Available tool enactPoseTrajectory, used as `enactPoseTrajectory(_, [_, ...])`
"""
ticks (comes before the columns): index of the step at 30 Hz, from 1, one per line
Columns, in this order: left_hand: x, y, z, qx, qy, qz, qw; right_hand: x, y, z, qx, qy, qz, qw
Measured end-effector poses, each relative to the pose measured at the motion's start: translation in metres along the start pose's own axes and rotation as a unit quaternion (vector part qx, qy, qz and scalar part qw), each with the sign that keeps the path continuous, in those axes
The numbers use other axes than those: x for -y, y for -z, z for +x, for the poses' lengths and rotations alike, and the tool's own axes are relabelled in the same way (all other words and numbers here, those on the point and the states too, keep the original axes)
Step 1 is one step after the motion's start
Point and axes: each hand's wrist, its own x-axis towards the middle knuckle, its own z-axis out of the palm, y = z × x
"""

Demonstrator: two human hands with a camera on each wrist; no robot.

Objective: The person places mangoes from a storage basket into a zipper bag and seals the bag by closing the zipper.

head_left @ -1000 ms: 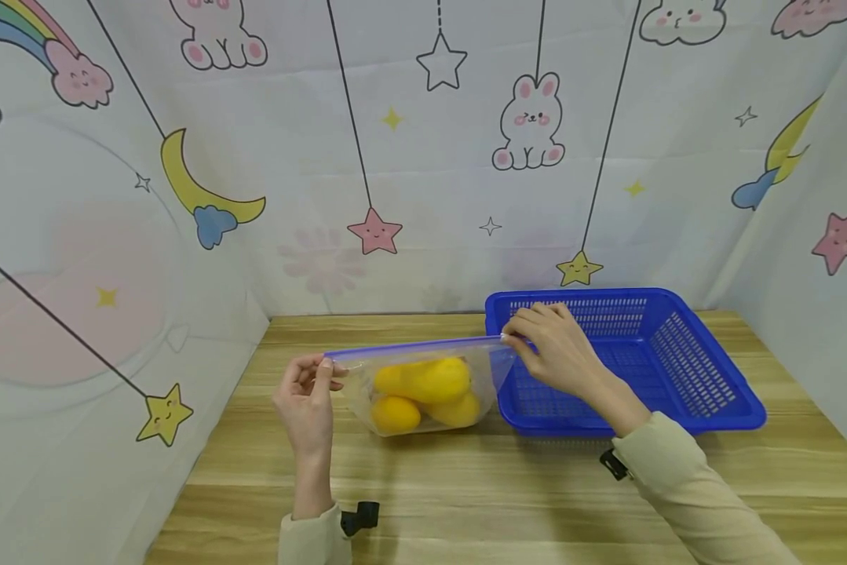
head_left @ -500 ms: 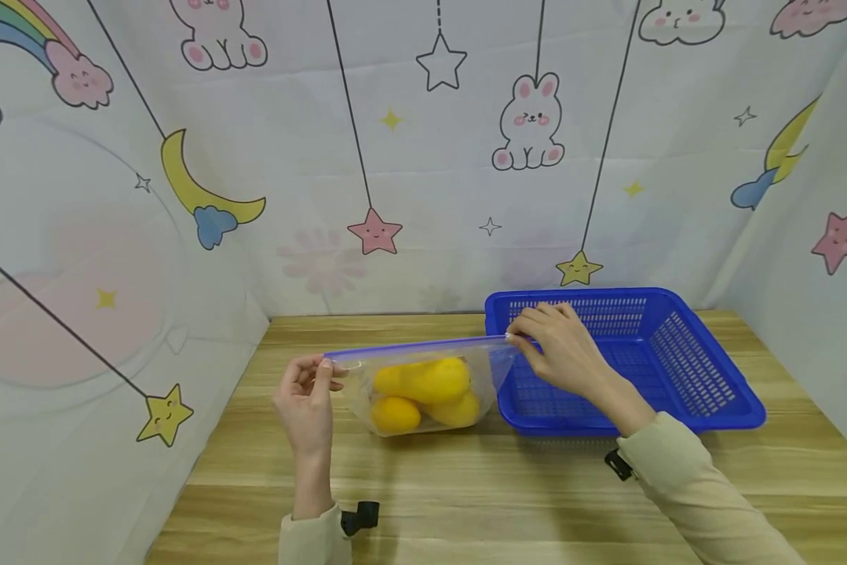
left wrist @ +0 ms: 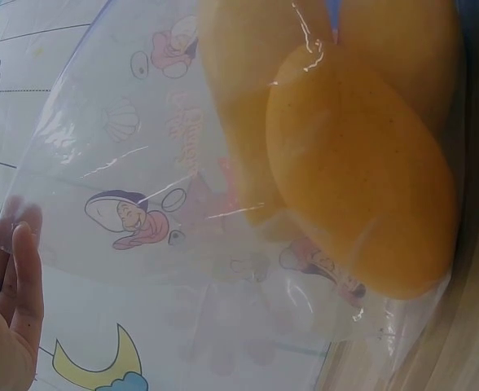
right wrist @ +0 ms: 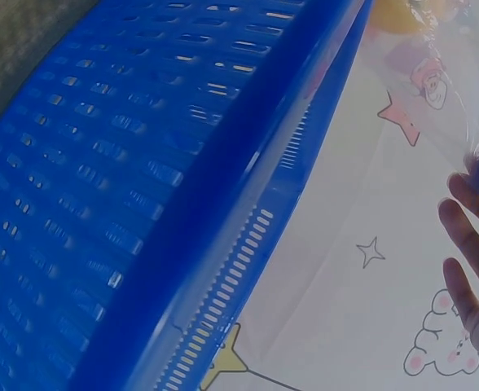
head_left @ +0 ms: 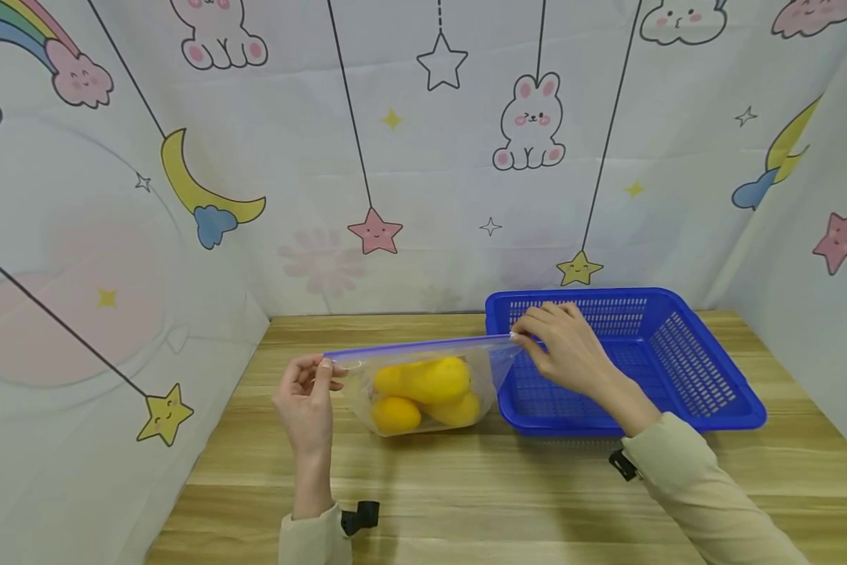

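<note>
A clear zip-top bag with a purple zip strip stands on the table, holding several yellow mangoes. My left hand pinches the bag's top left corner between thumb and fingers. At the strip's right end, my right hand pinches the zip, the fingertips hiding that bit of it. The left wrist view looks through printed plastic at an orange-yellow mango close up. In the right wrist view the fingers hold the bag's edge, with the others spread loosely.
A blue plastic basket with slotted walls stands right of the bag, under my right hand and forearm. The wood-grain table runs back to a white curtain printed with cartoons, which also encloses both sides.
My right hand has slid slightly to the right along the zip strip toward the bag's right end. The left hand, bag and basket have stayed in place.
</note>
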Motion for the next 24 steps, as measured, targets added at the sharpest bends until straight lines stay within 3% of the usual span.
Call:
enactPoseTrajectory(10, [0.001,0.001,0.001,0.002,0.002,-0.009,1.0,0.002,0.0,0.001,0.013,-0.019,0.006,1.0])
enactPoseTrajectory(19, [0.0,0.001,-0.001,0.002,0.017,-0.031,0.9994,0.011,0.007,0.002,0.065,-0.101,0.018,0.993])
enactPoseTrajectory(24, [0.001,0.0,-0.001,0.003,0.019,-0.037,0.9991,0.018,0.01,0.005,0.064,-0.127,0.027,0.989])
